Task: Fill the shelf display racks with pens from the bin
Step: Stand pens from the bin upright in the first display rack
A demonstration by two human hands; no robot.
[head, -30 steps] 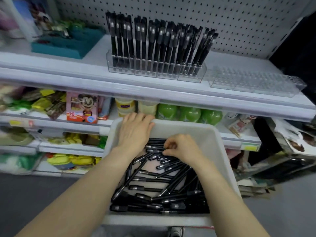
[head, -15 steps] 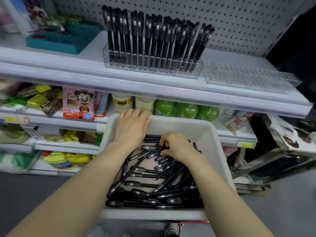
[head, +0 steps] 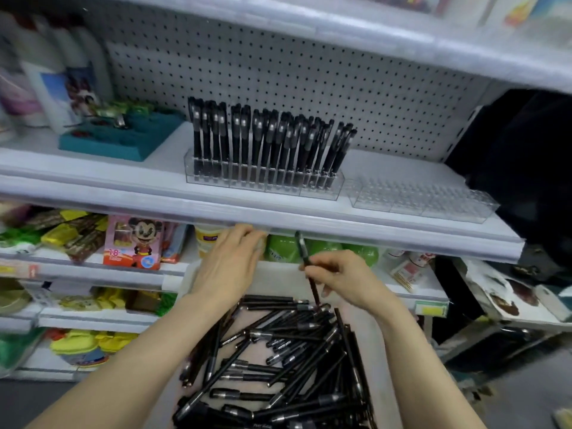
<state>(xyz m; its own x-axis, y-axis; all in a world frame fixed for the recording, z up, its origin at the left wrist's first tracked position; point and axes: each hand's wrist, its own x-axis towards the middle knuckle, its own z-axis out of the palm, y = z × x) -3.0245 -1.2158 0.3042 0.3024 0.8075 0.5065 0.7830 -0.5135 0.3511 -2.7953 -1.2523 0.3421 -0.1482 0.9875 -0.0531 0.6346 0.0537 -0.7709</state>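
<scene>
We are pinching one black pen in our right hand, holding it nearly upright over the far end of the bin. Motion blur is hiding which fingers are gripping it. Our left hand is lying flat, fingers together, over the bin's far rim, its fingertips smearing against the shelf. The loose pens are lying piled in the bin, whose near edge the frame is cutting off. On the shelf the full rack is standing beside the clear empty rack. Half a second ago our right hand was curled down in the pile; now it is raised with a pen, and the left is staying on the rim.
</scene>
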